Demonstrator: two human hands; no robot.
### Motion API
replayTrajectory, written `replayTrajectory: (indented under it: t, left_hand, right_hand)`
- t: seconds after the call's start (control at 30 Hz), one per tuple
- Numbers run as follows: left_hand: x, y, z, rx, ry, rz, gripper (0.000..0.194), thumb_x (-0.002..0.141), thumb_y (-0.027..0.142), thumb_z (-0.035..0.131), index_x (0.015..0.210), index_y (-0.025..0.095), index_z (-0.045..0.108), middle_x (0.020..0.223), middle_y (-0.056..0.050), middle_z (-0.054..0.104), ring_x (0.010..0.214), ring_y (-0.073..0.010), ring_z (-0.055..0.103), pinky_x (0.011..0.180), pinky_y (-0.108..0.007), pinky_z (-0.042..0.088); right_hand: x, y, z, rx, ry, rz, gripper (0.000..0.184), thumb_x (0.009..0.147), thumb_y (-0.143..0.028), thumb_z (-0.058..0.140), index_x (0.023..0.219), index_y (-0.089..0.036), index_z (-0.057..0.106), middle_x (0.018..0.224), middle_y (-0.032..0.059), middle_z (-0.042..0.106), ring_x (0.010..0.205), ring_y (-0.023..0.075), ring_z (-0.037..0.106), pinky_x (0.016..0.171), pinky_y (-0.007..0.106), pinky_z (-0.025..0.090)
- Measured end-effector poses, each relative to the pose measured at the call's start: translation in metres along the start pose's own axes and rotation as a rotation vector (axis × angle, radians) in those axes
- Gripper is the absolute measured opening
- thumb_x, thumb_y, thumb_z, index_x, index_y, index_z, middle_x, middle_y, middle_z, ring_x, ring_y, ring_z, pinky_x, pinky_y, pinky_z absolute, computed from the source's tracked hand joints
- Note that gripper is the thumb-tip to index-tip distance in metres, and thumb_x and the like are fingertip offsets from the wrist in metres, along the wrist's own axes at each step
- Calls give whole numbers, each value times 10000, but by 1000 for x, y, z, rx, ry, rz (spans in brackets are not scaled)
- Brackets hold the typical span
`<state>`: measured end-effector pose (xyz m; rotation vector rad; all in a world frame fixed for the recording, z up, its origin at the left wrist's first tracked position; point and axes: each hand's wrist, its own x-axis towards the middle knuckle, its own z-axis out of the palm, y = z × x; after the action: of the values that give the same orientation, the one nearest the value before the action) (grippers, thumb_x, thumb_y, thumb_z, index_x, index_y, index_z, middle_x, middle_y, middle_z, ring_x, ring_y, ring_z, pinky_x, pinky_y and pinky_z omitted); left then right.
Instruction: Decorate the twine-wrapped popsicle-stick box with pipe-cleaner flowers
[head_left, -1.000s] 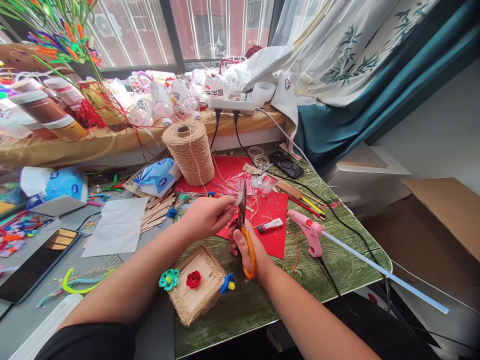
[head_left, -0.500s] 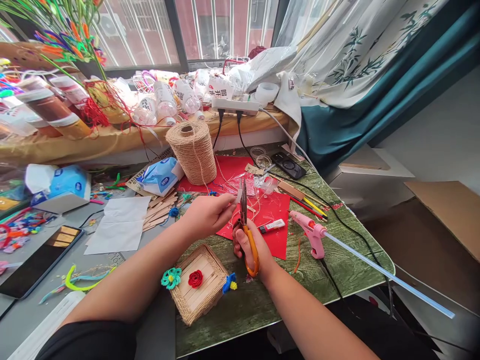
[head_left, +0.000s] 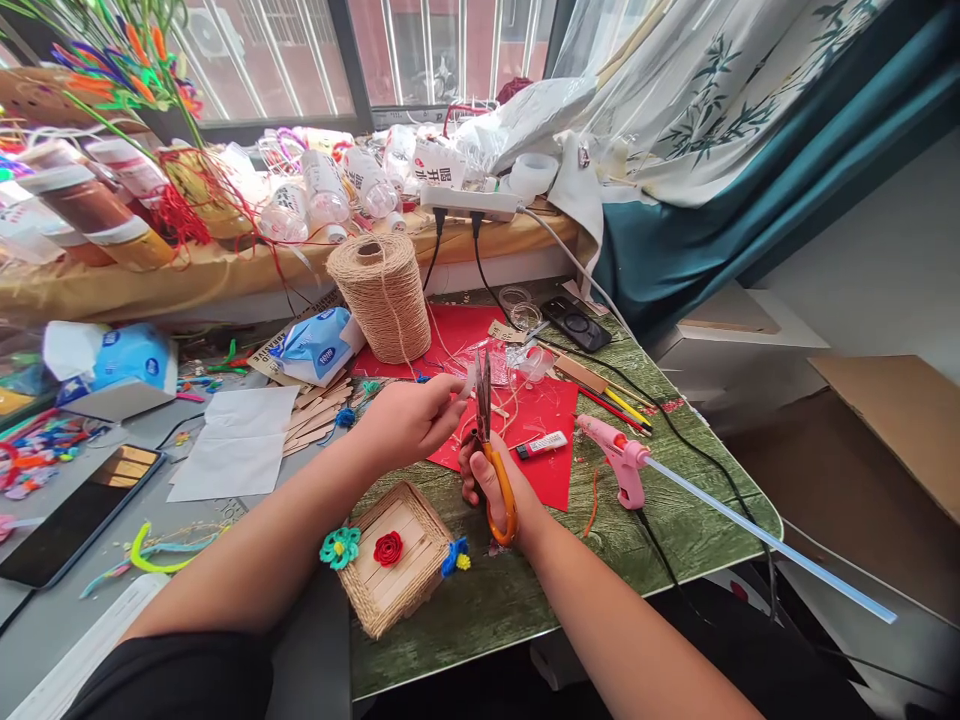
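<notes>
My right hand (head_left: 501,490) is closed round the orange handles of a pair of scissors (head_left: 484,395), whose blades point up and away from me, slightly parted. In a pinch, my left hand (head_left: 417,420) holds a small pale strip (head_left: 471,382) beside the blades; what it is made of I cannot tell. Below my hands lies a small wooden-stick tray (head_left: 375,590) edged with twine. A red rose (head_left: 388,548) sits at its middle, a teal flower (head_left: 340,548) on its left corner and a blue flower (head_left: 455,557) on its right.
A twine spool (head_left: 381,305) stands behind my left hand, near red paper (head_left: 551,480). A pink glue gun (head_left: 619,460) with a long glue stick lies at the right, its cord running off the table edge. Craft sticks (head_left: 319,415), a tissue pack (head_left: 319,345) and a phone (head_left: 82,510) lie leftward.
The view has shifted slightly. Both hands stay close together, and the scissor blades now look a little more parted beside the pale strip.
</notes>
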<state>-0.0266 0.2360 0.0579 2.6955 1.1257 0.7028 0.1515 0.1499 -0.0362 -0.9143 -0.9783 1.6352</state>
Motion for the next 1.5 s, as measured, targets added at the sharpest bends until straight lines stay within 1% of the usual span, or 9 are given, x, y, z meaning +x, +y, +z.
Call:
replayTrajectory:
  t: [0.13, 0.23, 0.53, 0.67, 0.8, 0.97, 1.1, 1.3, 1.5]
  left_hand:
    - [3, 3, -1, 10, -24, -16, 299, 1083, 448, 447, 982, 227, 622, 660, 16, 662, 564, -153, 596, 578, -280, 350]
    - [5, 7, -1, 7, -47, -53, 289, 1076, 420, 447, 932, 226, 606, 689, 6, 666, 589, -154, 595, 584, -275, 355]
    - [3, 5, -1, -24, -39, -19, 270, 1079, 392, 428, 952, 221, 593, 767, -6, 689, 617, -146, 600, 590, -275, 367]
    - [3, 4, -3, -3, -21, 19, 289, 1084, 391, 439, 902, 221, 586, 704, 4, 645, 588, -142, 572, 578, -284, 339]
    - [5, 3, -1, -10, -35, 44, 293, 1083, 384, 452, 865, 223, 562, 689, 8, 615, 590, -143, 551, 577, -291, 325]
    - [6, 4, 1, -34, -69, 45, 301, 1085, 377, 441, 845, 222, 535, 700, 4, 604, 588, -143, 525, 583, -292, 318]
    - [4, 4, -2, -26, -49, 66, 311, 1070, 366, 460, 797, 223, 502, 657, 17, 555, 569, -140, 483, 577, -298, 288]
    - [3, 6, -9, -33, -13, 71, 309, 1030, 325, 504, 743, 221, 462, 609, 37, 462, 552, -133, 395, 566, -306, 261]
    - [5, 5, -7, -53, -16, 54, 301, 996, 300, 523, 717, 218, 444, 595, 45, 425, 543, -125, 344, 555, -290, 249]
  right_hand:
    - [1, -3, -1, 17, -14, 19, 569, 855, -752, 739, 1052, -263, 525, 784, -42, 484, 568, 114, 412, 505, 257, 340]
    - [0, -4, 0, 14, -11, 18, 570, 848, -755, 744, 1044, -269, 519, 781, -49, 470, 571, 113, 401, 495, 246, 325]
    - [-2, -4, 0, -32, -48, -5, 583, 846, -762, 739, 1050, -267, 509, 852, -42, 440, 643, 117, 359, 527, 236, 307]
    - [-3, -2, -2, -45, -67, -36, 569, 877, -770, 700, 1066, -264, 521, 908, -26, 469, 681, 126, 393, 546, 242, 337]
    - [-5, -4, -1, -37, -86, -23, 540, 897, -762, 686, 1058, -272, 525, 856, -34, 473, 652, 131, 393, 550, 257, 358]
    - [-8, -9, 3, -65, -47, -21, 496, 945, -740, 639, 1057, -272, 519, 796, -37, 453, 608, 136, 415, 523, 272, 360]
    - [-9, -9, 2, -119, -67, -32, 478, 958, -723, 634, 1038, -271, 500, 790, -46, 450, 591, 127, 416, 505, 264, 371]
    - [-9, -5, -2, -202, -96, -83, 434, 992, -675, 615, 1046, -259, 506, 862, -31, 469, 642, 125, 437, 547, 262, 420]
    - [-9, -11, 2, -213, -78, -27, 447, 982, -689, 619, 1035, -261, 501, 786, -60, 441, 572, 107, 442, 489, 238, 416]
